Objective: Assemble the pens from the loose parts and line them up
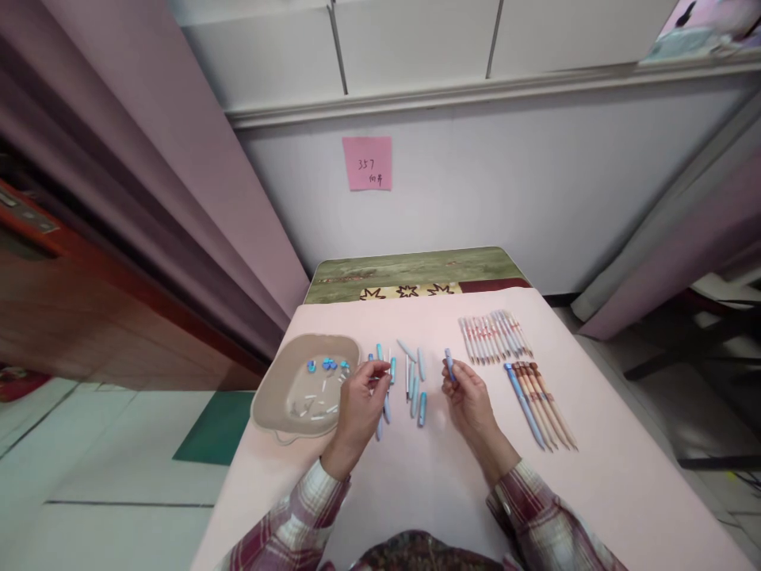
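Blue and slim, a pen part [449, 362] was pinched between the closed thumb and fingers of the right hand [468, 392]. The left hand [360, 394] had its thumb and fingertips drawn nearly together beside a teal piece [393, 370]; whether they gripped anything could not be told. The step appeared to be handling small parts singly; the next move seemed to call for a light, exact pinch. Pink cloth [440, 492] bore a beige tub [272, 396] at left and rows of pens [524, 404] at right, before a pale wall [464, 190].
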The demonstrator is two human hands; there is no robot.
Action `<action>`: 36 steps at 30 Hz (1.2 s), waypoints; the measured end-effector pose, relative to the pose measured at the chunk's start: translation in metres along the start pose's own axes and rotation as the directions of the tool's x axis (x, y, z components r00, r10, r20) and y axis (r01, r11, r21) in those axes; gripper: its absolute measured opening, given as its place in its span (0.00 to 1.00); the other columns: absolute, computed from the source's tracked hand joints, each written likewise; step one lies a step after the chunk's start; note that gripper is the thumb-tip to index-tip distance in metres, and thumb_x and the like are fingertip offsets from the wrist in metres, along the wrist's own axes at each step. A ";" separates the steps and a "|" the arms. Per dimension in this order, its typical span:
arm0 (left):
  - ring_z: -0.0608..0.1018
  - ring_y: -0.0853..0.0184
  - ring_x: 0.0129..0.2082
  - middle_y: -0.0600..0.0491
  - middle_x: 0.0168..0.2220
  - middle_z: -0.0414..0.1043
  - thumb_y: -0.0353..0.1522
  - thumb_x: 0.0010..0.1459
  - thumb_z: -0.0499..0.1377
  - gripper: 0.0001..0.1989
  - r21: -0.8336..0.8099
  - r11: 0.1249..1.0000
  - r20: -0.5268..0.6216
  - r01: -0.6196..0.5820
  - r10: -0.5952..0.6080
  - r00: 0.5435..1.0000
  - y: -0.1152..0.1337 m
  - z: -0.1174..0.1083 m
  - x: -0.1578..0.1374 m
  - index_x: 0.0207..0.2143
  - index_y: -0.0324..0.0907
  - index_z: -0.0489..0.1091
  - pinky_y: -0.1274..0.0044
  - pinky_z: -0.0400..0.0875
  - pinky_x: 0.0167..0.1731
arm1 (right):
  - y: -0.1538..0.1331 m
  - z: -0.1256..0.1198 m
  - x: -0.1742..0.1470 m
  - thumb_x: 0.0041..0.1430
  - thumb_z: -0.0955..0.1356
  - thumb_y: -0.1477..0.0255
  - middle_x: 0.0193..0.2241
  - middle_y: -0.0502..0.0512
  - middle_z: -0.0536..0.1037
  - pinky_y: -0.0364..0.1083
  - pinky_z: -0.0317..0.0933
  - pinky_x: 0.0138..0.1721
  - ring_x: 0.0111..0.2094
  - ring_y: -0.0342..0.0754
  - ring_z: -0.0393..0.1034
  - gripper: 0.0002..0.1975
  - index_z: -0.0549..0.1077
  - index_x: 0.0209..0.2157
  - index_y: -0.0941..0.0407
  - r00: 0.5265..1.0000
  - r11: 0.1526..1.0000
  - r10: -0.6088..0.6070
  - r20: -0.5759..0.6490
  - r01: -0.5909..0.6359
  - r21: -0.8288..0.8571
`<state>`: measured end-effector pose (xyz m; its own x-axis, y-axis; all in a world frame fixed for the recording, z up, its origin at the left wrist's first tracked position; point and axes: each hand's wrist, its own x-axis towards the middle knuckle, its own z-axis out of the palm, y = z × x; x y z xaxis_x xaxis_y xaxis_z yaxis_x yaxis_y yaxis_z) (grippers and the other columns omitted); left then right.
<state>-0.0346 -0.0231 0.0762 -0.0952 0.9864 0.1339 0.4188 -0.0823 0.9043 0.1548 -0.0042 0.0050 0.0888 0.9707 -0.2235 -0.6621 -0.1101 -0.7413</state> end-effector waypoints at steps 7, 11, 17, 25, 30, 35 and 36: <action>0.74 0.66 0.33 0.53 0.30 0.71 0.27 0.56 0.54 0.05 0.236 0.967 0.203 -0.098 0.050 0.978 -0.018 0.024 -0.022 0.30 0.41 0.70 0.74 0.67 0.34 | -0.021 -0.027 0.009 0.50 0.74 0.65 0.26 0.47 0.73 0.38 0.57 0.22 0.24 0.38 0.64 0.11 0.72 0.32 0.55 0.950 0.964 -0.253 -0.182 0.263 0.033; 0.72 0.66 0.31 0.52 0.30 0.69 0.25 0.55 0.54 0.05 0.277 0.950 0.318 -0.142 0.049 0.947 -0.021 0.043 -0.033 0.29 0.41 0.68 0.74 0.65 0.33 | -0.044 -0.032 0.017 0.50 0.73 0.66 0.25 0.46 0.72 0.38 0.56 0.21 0.22 0.37 0.63 0.11 0.71 0.30 0.56 0.906 0.933 -0.337 -0.255 0.357 0.035; 0.73 0.64 0.35 0.50 0.33 0.70 0.24 0.57 0.52 0.07 0.252 0.935 0.493 -0.249 0.098 0.865 -0.020 0.066 -0.056 0.31 0.41 0.67 0.74 0.66 0.35 | -0.089 -0.030 0.016 0.50 0.72 0.65 0.24 0.45 0.70 0.38 0.56 0.21 0.20 0.36 0.60 0.11 0.73 0.33 0.56 0.883 0.896 -0.401 -0.242 0.433 0.095; 0.73 0.63 0.39 0.49 0.37 0.70 0.27 0.60 0.53 0.06 0.156 0.894 0.623 -0.420 0.241 0.744 -0.012 0.106 -0.059 0.37 0.42 0.69 0.74 0.67 0.39 | -0.139 -0.022 -0.006 0.53 0.70 0.66 0.23 0.44 0.69 0.37 0.55 0.20 0.19 0.34 0.57 0.08 0.74 0.34 0.56 0.850 0.834 -0.489 -0.195 0.522 0.179; 0.73 0.63 0.39 0.49 0.38 0.70 0.29 0.58 0.57 0.06 0.138 0.833 0.740 -0.535 0.272 0.615 -0.002 0.154 -0.051 0.39 0.42 0.70 0.73 0.68 0.39 | -0.136 -0.016 -0.017 0.54 0.69 0.65 0.22 0.44 0.67 0.38 0.55 0.21 0.18 0.35 0.56 0.08 0.74 0.34 0.55 0.894 0.885 -0.418 -0.160 0.441 0.148; 0.73 0.63 0.35 0.49 0.34 0.71 0.30 0.56 0.57 0.02 0.232 0.831 0.776 -0.505 0.155 0.611 -0.004 0.174 -0.052 0.31 0.41 0.70 0.74 0.68 0.34 | -0.130 -0.023 -0.021 0.54 0.69 0.67 0.23 0.45 0.68 0.38 0.56 0.22 0.19 0.35 0.56 0.08 0.75 0.34 0.57 0.910 0.895 -0.388 -0.144 0.409 0.179; 0.73 0.63 0.34 0.49 0.33 0.71 0.29 0.57 0.57 0.03 0.240 0.831 0.779 -0.501 0.143 0.610 -0.005 0.174 -0.053 0.30 0.41 0.70 0.74 0.68 0.33 | -0.129 -0.023 -0.021 0.54 0.69 0.67 0.23 0.45 0.68 0.38 0.56 0.22 0.19 0.35 0.57 0.08 0.75 0.34 0.57 0.916 0.897 -0.377 -0.137 0.398 0.191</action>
<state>0.1257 -0.0504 -0.0066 0.7055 0.7009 -0.1050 0.6127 -0.5288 0.5873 0.2559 -0.0152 0.0904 0.4333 0.9012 -0.0118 -0.7009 0.3287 -0.6330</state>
